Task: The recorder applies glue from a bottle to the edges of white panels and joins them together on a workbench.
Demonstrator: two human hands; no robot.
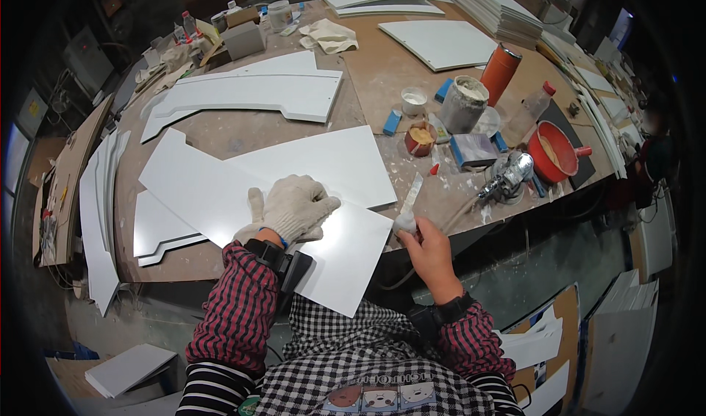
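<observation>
Now, starting at the left edge of the workbench [184, 265], white cut panels [99, 217] lean stacked against its side, out of the way yet within reach. Farther in, my left hand [290, 208], in a white knit glove, lies flat and spread on the long white panel [243, 195], gripping nothing; I judge the flat press keeps the board from sliding, since its near corner overhangs the front edge of the workbench. More shaped white panels [250, 96] lie beyond it toward the back.

Just off that overhanging corner, my bare right hand [426, 243] is closed around a putty knife [409, 199], blade pointing up and away, the handle wrapped in something pale and crusted.

Right of the blade, the containers cluster near the front right edge, close to my working hand: a small round pot of tan filler [420, 138], a grey filler-caked tub [463, 103], a tall orange cylinder [500, 72], a clear bottle with a red cap [535, 105], and a red bowl [553, 151] holding tan paste. Their labels are too smeared to make out.
</observation>
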